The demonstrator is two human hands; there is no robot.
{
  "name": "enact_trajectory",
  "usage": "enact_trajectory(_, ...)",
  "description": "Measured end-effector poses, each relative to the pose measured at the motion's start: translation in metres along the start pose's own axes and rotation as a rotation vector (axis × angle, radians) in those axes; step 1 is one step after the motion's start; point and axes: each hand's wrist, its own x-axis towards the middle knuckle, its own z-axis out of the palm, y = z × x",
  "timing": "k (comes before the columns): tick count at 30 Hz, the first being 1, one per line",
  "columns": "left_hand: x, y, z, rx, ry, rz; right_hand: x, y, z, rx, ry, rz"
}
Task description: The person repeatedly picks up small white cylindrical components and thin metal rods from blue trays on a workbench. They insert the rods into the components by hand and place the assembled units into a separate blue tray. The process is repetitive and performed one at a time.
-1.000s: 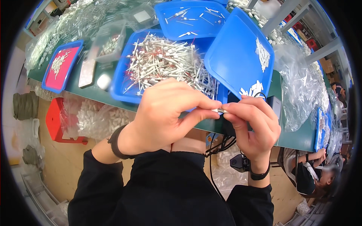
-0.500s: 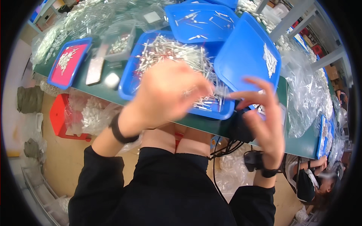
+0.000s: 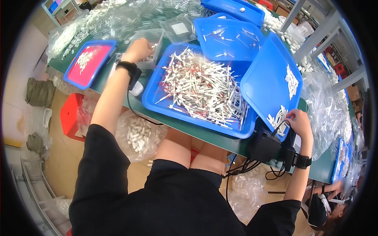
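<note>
My left hand (image 3: 138, 48) reaches far left into a clear plastic tub (image 3: 154, 37) of small white parts; its fingertips are hidden inside. My right hand (image 3: 300, 121) is at the lower edge of a tilted blue tray (image 3: 264, 74). Its bent fingers touch a small row of white pieces (image 3: 278, 115) lying there, and I cannot see whether it holds one. Between my hands sits a large blue tray (image 3: 157, 103) piled with thin white sticks (image 3: 201, 84). Both wrists wear black bands.
A black device (image 3: 266, 144) with cables hangs at the table edge under the tilted tray. A red tray (image 3: 87, 63) with white pieces is far left. More blue trays (image 3: 232, 39) and clear bags of parts (image 3: 118, 15) lie behind. Another person sits at lower right (image 3: 321, 204).
My hands were together in front of me on a thin piece. They have parted: the left went out to the clear tub, the right to the tilted tray's lower edge.
</note>
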Motion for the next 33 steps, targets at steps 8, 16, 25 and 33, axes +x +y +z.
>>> enact_trajectory(8, 0.003, -0.003, 0.008, -0.085, 0.184, -0.067, -0.002, -0.009, 0.013, 0.127, 0.003, -0.028)
enact_trajectory(16, -0.021, 0.019, -0.036, -0.887, 0.417, -0.001, 0.003, 0.005, 0.008, 0.338, 0.260, -0.050)
enact_trajectory(25, -0.145, 0.155, -0.051, -1.547, -0.235, 0.444, -0.070, -0.093, -0.075, 0.726, 0.323, -0.165)
enact_trajectory(33, -0.193, 0.229, -0.022, -1.814, -0.316, 0.486, -0.102, -0.177, -0.049, 0.787, 0.238, -0.460)
